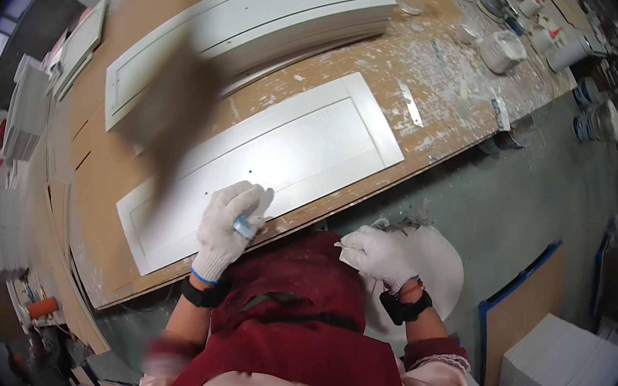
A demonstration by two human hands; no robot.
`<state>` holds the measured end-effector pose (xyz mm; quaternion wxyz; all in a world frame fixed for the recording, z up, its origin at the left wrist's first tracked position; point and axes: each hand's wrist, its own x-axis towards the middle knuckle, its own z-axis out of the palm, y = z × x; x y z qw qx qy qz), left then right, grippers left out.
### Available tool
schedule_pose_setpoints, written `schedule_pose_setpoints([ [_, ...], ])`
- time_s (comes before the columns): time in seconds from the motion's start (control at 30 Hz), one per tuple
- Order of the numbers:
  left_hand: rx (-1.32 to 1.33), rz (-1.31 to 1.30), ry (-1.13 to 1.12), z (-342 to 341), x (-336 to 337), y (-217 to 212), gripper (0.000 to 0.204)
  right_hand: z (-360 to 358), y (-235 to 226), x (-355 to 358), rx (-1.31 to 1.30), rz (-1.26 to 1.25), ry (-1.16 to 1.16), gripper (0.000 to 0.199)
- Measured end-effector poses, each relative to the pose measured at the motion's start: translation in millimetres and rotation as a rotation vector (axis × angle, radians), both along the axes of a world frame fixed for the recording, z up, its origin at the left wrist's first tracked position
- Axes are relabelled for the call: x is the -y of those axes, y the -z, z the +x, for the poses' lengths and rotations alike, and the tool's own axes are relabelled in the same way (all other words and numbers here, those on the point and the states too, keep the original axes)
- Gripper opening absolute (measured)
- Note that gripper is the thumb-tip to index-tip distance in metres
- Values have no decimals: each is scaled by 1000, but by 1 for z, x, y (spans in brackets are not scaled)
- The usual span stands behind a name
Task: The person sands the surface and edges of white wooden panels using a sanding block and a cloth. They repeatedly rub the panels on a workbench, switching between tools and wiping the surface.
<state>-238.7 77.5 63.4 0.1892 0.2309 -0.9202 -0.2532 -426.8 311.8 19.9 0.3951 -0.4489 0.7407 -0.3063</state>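
A white framed panel (275,155) with small dark spots lies on the worktable's near edge. My left hand (225,225), in a white knit glove, is closed around a small light-blue object (243,227) at the panel's near edge; its kind is not clear. Off the table's edge, above my dark red apron (293,267), my gloved right hand (382,253) pinches a small whitish piece (348,253) that could be cloth or paper. A blurred brown shape (174,101) crosses the view close to the camera and hides part of the panel.
A stack of white panels (268,17) stands farther back on the paint-spattered table (384,64). A metal scraper (410,104), a white tub (503,52) and bottles (544,39) sit at right. A round white stool (441,273) and stacked white boards (563,374) stand right of me.
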Motion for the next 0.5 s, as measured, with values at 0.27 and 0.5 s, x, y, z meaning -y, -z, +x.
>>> schedule_pose_setpoints([
  [0.27,-32,-11,-370,140,12,-10,45,43,-24,51,-47,35,-164,22],
  [0.5,-79,55,-650,246,-7,-18,39,101,-58,107,8,70,-169,18],
])
